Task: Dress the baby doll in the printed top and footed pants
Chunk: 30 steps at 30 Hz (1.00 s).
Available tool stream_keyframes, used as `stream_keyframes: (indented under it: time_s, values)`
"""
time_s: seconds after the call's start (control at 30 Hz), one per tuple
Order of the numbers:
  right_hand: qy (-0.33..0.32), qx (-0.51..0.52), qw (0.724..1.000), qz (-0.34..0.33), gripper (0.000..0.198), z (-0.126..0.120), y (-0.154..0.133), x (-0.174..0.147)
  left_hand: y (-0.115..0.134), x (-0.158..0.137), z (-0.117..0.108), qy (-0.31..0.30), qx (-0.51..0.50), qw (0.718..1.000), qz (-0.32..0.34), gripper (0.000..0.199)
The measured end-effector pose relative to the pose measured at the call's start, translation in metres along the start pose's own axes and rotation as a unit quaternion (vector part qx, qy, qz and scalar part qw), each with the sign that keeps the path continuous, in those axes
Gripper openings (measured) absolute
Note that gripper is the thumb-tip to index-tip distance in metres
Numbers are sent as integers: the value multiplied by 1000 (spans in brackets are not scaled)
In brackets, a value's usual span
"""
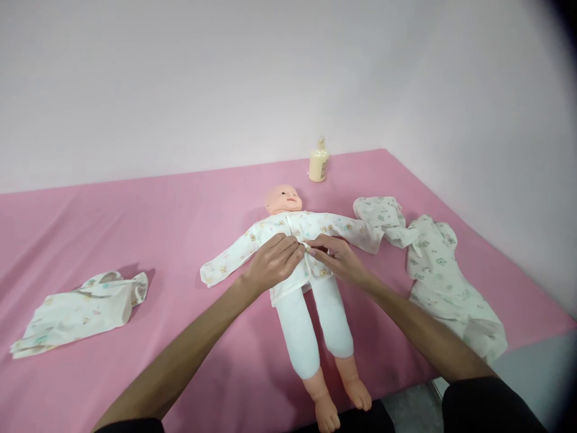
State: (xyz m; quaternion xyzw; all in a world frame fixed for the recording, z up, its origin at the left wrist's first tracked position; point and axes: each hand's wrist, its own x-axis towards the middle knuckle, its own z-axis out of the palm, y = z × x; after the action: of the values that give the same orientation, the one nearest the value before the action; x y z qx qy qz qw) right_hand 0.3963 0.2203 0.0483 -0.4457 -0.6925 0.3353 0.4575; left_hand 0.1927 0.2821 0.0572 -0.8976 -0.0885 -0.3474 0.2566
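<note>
A baby doll (283, 198) lies on its back, its feet towards me. It wears a white printed baby shirt (273, 227) with long sleeves spread to both sides, and its legs are covered in white (297, 334). Over the shirt's front, my left hand (276, 260) is closed on the shirt's front edge. Opposite it, the fingers of my right hand (336, 255) pinch the same edge, and the two hands almost meet. Below them the shirt's lower front hangs apart. The exact fastening between my fingertips is too small and covered to make out.
A pink sheet (180, 222) covers the table. Behind the doll's head stands a cream pump bottle (318, 163). Folded printed clothing (85, 313) lies at left. On the right are a small printed garment (381, 211) and a larger one (444, 270). White walls border the table.
</note>
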Motion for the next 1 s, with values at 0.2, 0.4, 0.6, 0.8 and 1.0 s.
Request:
stream_keyframes:
  time_s: [0.2, 0.4, 0.6, 0.8, 1.0]
  values:
    - [-3, 10, 1000, 14, 22, 1, -3, -1, 4, -2, 4, 43, -29, 997, -56, 15]
    - [1, 15, 1000, 13, 23, 3, -2, -4, 9, -5, 6, 65, -22, 996, -56, 16]
    - [18, -34, 999, -25, 22, 8, 3, -5, 12, -7, 8, 68, -3, 996, -53, 15]
    - [37, -149, 982, -110, 23, 11, 2, -2, 12, -8, 9, 71, 10, 996, -46, 12]
    - [44, -202, 970, -131, 25, 14, 4, -5, 13, -8, 10, 84, 9, 995, -47, 13]
